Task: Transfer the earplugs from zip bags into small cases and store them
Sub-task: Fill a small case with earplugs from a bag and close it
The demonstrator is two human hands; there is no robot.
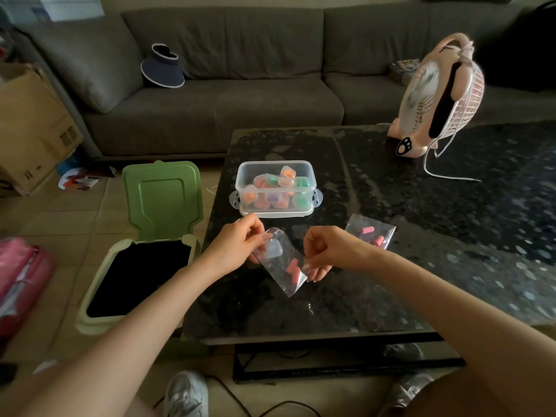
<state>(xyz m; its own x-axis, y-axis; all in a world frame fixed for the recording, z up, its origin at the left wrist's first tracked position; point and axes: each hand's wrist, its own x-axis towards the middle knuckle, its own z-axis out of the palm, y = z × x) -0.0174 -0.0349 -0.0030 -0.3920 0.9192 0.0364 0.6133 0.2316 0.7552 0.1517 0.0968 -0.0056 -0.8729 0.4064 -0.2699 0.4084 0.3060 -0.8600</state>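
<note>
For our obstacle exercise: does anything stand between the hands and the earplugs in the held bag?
Yes: the clear zip bag itself. The pink earplugs lie inside it while the left hand and right hand pinch it from outside.

Tub [276, 188] on table [391, 236] (bin [138, 275] left, fan [436, 94] behind).

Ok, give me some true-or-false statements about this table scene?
1. The left hand and the right hand both pinch a clear zip bag holding pink earplugs. True.
2. The clear plastic tub of small cases is closed. False: it is open on top.
3. A second clear zip bag lies on the dark speckled table. True.
4. The green-lidded bin is shut. False: its lid stands open.
5. The pink fan is on the floor. False: it stands on the table.
</note>
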